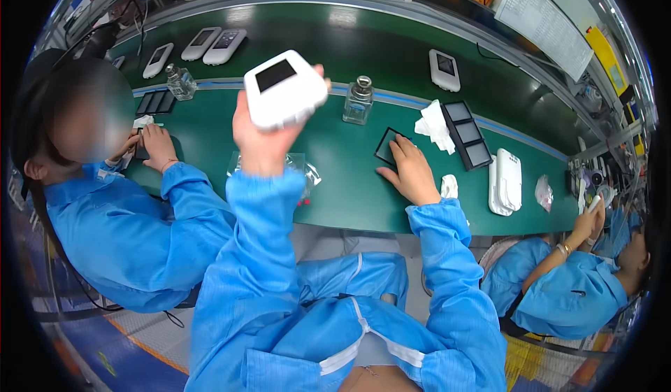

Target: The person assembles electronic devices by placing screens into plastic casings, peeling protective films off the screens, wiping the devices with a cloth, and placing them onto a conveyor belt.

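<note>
My left hand (264,132) is raised over the bench, fingers closed around a white handheld device (293,104) with a dark rectangular screen that faces up. On the green bench top, my right hand (414,169) lies over the right edge of a small black-framed flat panel (384,147). Its thumb is spread away from the fingers, which touch the panel; part of the panel is hidden beneath them. A clear glass bottle (358,104) stands between my hands, farther back. Behind my left wrist lie clear plastic bags (307,175) with small red bits beside them.
Right of my right hand are crumpled white tissue (436,125), a black compartment tray (460,127) and stacked white casings (506,182). More white devices (225,46) rest on the back ledge. Co-workers in blue sit close at left (126,224) and right (559,287), hands busy at the bench.
</note>
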Demonstrator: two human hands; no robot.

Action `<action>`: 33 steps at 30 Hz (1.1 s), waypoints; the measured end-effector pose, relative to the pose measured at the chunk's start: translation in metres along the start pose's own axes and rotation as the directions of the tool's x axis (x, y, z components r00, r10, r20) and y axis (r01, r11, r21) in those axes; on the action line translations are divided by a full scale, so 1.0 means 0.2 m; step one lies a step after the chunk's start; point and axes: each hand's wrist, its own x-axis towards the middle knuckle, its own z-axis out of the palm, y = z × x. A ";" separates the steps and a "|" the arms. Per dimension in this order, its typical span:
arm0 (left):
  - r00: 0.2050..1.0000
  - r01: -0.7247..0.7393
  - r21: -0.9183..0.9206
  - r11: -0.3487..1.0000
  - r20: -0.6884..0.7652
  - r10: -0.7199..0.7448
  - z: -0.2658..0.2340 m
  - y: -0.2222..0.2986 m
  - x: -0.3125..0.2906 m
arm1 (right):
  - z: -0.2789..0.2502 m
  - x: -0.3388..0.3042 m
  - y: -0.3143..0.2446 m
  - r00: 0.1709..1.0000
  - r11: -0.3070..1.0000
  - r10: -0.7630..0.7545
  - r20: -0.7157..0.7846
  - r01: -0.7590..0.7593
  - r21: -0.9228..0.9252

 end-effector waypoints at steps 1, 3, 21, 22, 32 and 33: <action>0.998 -0.011 0.129 0.992 0.058 0.003 0.01 -0.05 -0.10 | -0.02 0.00 -0.02 1.000 1.000 0.008 0.018 -0.008 -0.014; 0.988 0.031 0.154 0.988 0.145 -0.054 0.04 -0.16 -0.32 | -0.01 -0.02 -0.03 0.999 1.000 0.013 0.044 -0.012 -0.021; 0.939 0.338 0.164 0.927 0.002 -0.343 0.14 -0.40 -0.80 | 0.00 -0.07 0.06 0.976 0.973 -0.207 -0.066 0.199 -0.115; 0.935 0.352 0.115 0.929 0.007 -0.355 0.12 -0.40 -0.80 | -0.01 -0.08 0.04 0.976 0.973 -0.208 -0.066 0.199 -0.114; 0.915 0.370 0.342 0.864 -0.295 -0.276 0.11 -0.40 -0.82 | -0.08 -0.37 -0.16 0.986 0.986 -0.167 0.032 0.166 0.006; 0.911 0.381 0.332 0.863 -0.293 -0.290 0.11 -0.40 -0.82 | -0.09 -0.38 -0.16 0.986 0.986 -0.166 0.032 0.166 0.006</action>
